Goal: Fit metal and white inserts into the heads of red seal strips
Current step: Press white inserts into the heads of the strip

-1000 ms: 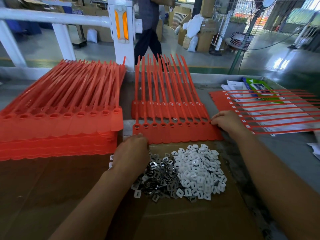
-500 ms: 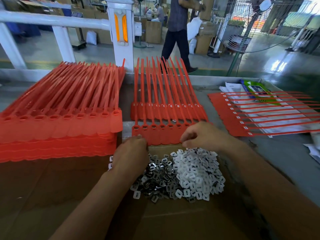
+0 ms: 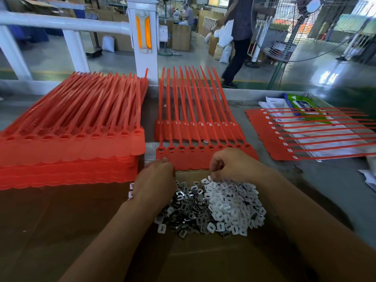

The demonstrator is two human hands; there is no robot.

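Though stacked high at left, leaves spare strips untouched. Rests left hand at the near edge of the middle seal strips (fingers curled under, grip impossible to tell). Shows metal inserts heaped beside white inserts on cardboard. Pinches one with right hand fingertips at the heap's far edge.

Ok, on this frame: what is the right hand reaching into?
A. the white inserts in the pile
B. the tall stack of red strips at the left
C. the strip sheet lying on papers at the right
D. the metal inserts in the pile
A: the right hand is at the far edge of the white inserts, fingers curled down into them. The metal inserts lie further left in the same pile.
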